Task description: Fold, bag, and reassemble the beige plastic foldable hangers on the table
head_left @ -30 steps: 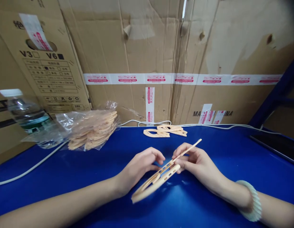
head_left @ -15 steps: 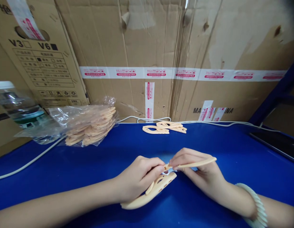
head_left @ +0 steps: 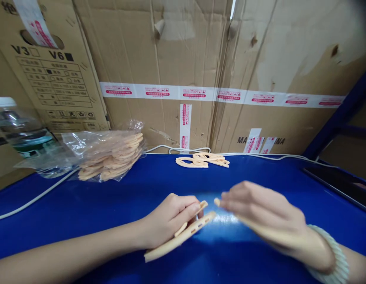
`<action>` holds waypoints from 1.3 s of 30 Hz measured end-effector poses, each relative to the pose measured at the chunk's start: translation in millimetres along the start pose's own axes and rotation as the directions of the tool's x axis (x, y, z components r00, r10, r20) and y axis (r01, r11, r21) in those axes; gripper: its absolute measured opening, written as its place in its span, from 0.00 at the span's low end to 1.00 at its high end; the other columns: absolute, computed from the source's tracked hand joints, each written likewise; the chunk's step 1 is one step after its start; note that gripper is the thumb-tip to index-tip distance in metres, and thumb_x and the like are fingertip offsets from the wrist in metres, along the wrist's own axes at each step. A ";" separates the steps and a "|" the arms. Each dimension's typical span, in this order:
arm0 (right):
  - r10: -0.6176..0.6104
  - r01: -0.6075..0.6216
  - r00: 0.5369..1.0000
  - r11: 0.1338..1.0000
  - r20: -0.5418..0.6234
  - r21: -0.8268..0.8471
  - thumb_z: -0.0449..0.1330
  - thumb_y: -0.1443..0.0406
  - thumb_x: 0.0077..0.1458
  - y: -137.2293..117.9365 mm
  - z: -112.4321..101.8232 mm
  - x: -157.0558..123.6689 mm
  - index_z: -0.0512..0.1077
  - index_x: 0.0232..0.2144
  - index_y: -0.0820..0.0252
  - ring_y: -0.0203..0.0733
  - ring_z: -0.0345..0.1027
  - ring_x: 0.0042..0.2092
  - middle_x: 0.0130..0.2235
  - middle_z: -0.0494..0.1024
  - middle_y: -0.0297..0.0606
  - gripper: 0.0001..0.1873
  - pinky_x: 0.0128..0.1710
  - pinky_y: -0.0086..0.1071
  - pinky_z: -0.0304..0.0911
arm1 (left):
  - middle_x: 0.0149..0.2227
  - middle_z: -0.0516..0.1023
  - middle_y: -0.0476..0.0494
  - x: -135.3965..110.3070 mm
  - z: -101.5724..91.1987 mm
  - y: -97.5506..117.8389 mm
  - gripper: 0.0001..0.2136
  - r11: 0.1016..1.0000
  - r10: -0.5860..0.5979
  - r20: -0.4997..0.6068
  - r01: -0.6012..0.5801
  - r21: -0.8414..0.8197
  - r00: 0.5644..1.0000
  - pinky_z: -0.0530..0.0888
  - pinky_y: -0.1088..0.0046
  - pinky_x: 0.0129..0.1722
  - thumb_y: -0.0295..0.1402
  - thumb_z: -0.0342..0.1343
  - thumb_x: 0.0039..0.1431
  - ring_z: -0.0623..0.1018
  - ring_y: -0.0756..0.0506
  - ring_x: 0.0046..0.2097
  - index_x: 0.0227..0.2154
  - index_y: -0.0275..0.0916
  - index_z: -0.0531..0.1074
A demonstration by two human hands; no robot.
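Observation:
My left hand (head_left: 173, 219) is closed round a beige plastic folding-hanger piece (head_left: 183, 238), a curved arm with a row of small slots along its edge. Its slotted end points up and to the right, past my fingertips. To the right, my right hand (head_left: 262, 209) is smeared by motion. A second beige hanger piece (head_left: 217, 202) shows its tip just beyond those fingers, and its blurred length runs under the palm. Between the two hands there is a gap, and the pieces do not touch. Parts of both pieces are hidden by the fingers.
Several similar beige pieces (head_left: 200, 159) lie at the back of the blue table (head_left: 111, 209). A clear plastic bag (head_left: 111, 154) full of them sits back left, beside a water bottle (head_left: 29, 138). A white cable (head_left: 37, 203), a dark flat device (head_left: 339, 189) and cardboard (head_left: 159, 59) surround the work area.
My right hand has moved away to the right with its piece, parting from the left hand's piece. My left hand has stayed almost in place, its piece turned slightly.

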State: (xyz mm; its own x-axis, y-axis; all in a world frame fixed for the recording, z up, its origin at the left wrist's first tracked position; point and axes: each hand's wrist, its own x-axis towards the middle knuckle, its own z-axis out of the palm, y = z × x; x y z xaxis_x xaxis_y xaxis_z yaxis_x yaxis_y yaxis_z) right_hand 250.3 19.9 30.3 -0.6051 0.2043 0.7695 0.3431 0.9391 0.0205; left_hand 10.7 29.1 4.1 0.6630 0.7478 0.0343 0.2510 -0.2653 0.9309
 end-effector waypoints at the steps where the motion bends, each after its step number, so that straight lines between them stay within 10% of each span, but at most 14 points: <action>1: 0.144 -0.145 0.989 0.988 0.017 0.059 0.50 0.71 0.66 7.4 -2.8 -0.7 0.74 0.42 0.55 0.39 0.76 0.40 0.37 0.81 0.40 0.13 0.38 0.29 0.72 | 0.22 0.73 0.49 2.3 -0.9 -2.2 0.17 0.988 -0.050 -0.005 0.048 -0.149 0.999 0.64 0.78 0.20 0.46 0.45 0.67 0.70 0.51 0.20 0.30 0.38 0.67; 3: 0.478 -0.510 0.857 0.841 0.192 0.181 0.54 0.68 0.63 24.8 -6.8 -4.1 0.68 0.52 0.55 0.40 0.77 0.36 0.35 0.81 0.39 0.15 0.36 0.32 0.73 | 0.24 0.77 0.45 8.3 -3.4 -6.7 0.16 0.910 -0.096 -0.035 0.074 -0.409 0.995 0.69 0.77 0.21 0.48 0.53 0.62 0.74 0.49 0.20 0.35 0.37 0.68; 5: 0.675 -0.803 0.567 0.581 0.473 0.134 0.57 0.66 0.60 39.7 -9.1 -9.0 0.51 0.65 0.60 0.39 0.74 0.28 0.29 0.79 0.35 0.34 0.27 0.30 0.70 | 0.27 0.81 0.40 14.0 -6.3 -9.4 0.15 0.818 -0.102 -0.111 0.020 -0.576 0.989 0.75 0.75 0.28 0.42 0.59 0.57 0.79 0.47 0.25 0.37 0.35 0.70; 7: 0.723 -0.889 0.332 0.455 0.605 -0.056 0.59 0.64 0.58 47.0 -10.3 -13.4 0.40 0.68 0.69 0.39 0.70 0.23 0.24 0.78 0.32 0.44 0.22 0.28 0.64 | 0.31 0.83 0.37 17.3 -9.0 -8.6 0.09 0.736 -0.155 -0.190 -0.015 -0.677 0.969 0.77 0.73 0.35 0.34 0.59 0.57 0.82 0.45 0.31 0.38 0.33 0.71; 8: 0.737 -0.873 0.295 0.466 0.609 -0.142 0.59 0.64 0.58 47.4 -10.8 -14.9 0.41 0.68 0.71 0.38 0.68 0.22 0.24 0.77 0.32 0.44 0.21 0.28 0.61 | 0.33 0.84 0.36 17.8 -10.1 -7.1 0.07 0.702 -0.199 -0.219 -0.017 -0.712 0.955 0.77 0.72 0.38 0.30 0.57 0.60 0.83 0.45 0.33 0.39 0.33 0.72; 14: 0.663 -0.607 0.595 0.741 0.454 -0.287 0.54 0.67 0.62 25.8 -6.6 -13.3 0.66 0.54 0.62 0.39 0.70 0.28 0.32 0.79 0.40 0.18 0.27 0.30 0.63 | 0.40 0.83 0.37 15.8 -14.4 4.0 0.12 0.565 -0.380 -0.246 0.013 -0.825 0.892 0.78 0.66 0.44 0.22 0.46 0.66 0.83 0.43 0.40 0.45 0.36 0.74; 19: 0.311 -0.311 0.859 0.948 0.407 -0.069 0.52 0.68 0.65 -7.5 10.8 -4.9 0.66 0.55 0.59 0.45 0.68 0.51 0.52 0.73 0.47 0.17 0.50 0.39 0.66 | 0.43 0.83 0.36 20.6 -14.0 2.4 0.12 0.511 -0.452 -0.230 0.039 -0.858 0.862 0.78 0.68 0.44 0.23 0.47 0.67 0.83 0.44 0.41 0.44 0.32 0.76; 23: 0.047 -0.031 0.902 0.998 0.428 -0.046 0.52 0.69 0.66 -27.9 25.2 -4.1 0.69 0.54 0.61 0.48 0.64 0.56 0.54 0.75 0.43 0.15 0.55 0.41 0.61 | 0.43 0.83 0.32 21.0 -12.6 3.6 0.15 0.504 -0.458 -0.224 0.044 -0.863 0.860 0.77 0.66 0.45 0.30 0.44 0.70 0.83 0.43 0.41 0.46 0.29 0.74; 28: 0.037 -0.021 0.911 0.999 0.411 -0.041 0.52 0.70 0.66 -29.5 30.0 -7.4 0.70 0.52 0.62 0.44 0.64 0.56 0.51 0.76 0.40 0.14 0.57 0.40 0.58 | 0.43 0.81 0.26 18.0 -11.6 9.7 0.31 0.491 -0.419 -0.172 0.064 -0.869 0.892 0.75 0.63 0.49 0.49 0.32 0.71 0.82 0.40 0.42 0.50 0.25 0.70; 33: 0.065 -0.045 0.922 0.997 0.382 -0.061 0.51 0.70 0.66 -26.7 27.4 -6.9 0.72 0.47 0.62 0.43 0.65 0.54 0.47 0.77 0.41 0.12 0.54 0.39 0.61 | 0.40 0.82 0.37 11.3 1.9 3.0 0.15 0.773 -0.183 -0.196 0.019 -0.634 0.963 0.75 0.65 0.47 0.40 0.59 0.62 0.81 0.42 0.40 0.45 0.32 0.72; 39: 0.068 -0.011 0.948 0.983 0.311 -0.181 0.49 0.72 0.66 -25.7 25.8 -3.2 0.73 0.39 0.63 0.44 0.67 0.47 0.41 0.76 0.44 0.12 0.50 0.40 0.63 | 0.33 0.79 0.46 2.6 11.0 -1.6 0.14 0.916 -0.058 -0.232 -0.041 -0.399 0.971 0.76 0.69 0.39 0.44 0.55 0.63 0.79 0.46 0.35 0.38 0.36 0.72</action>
State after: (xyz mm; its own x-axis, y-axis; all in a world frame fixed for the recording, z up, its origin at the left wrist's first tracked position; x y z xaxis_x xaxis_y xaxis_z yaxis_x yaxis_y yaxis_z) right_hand 224.9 2.3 10.8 -0.7739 0.3438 0.5319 0.4743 0.8712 0.1271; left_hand 19.8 24.8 -1.2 0.4655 0.8827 0.0640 -0.0790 -0.0305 0.9964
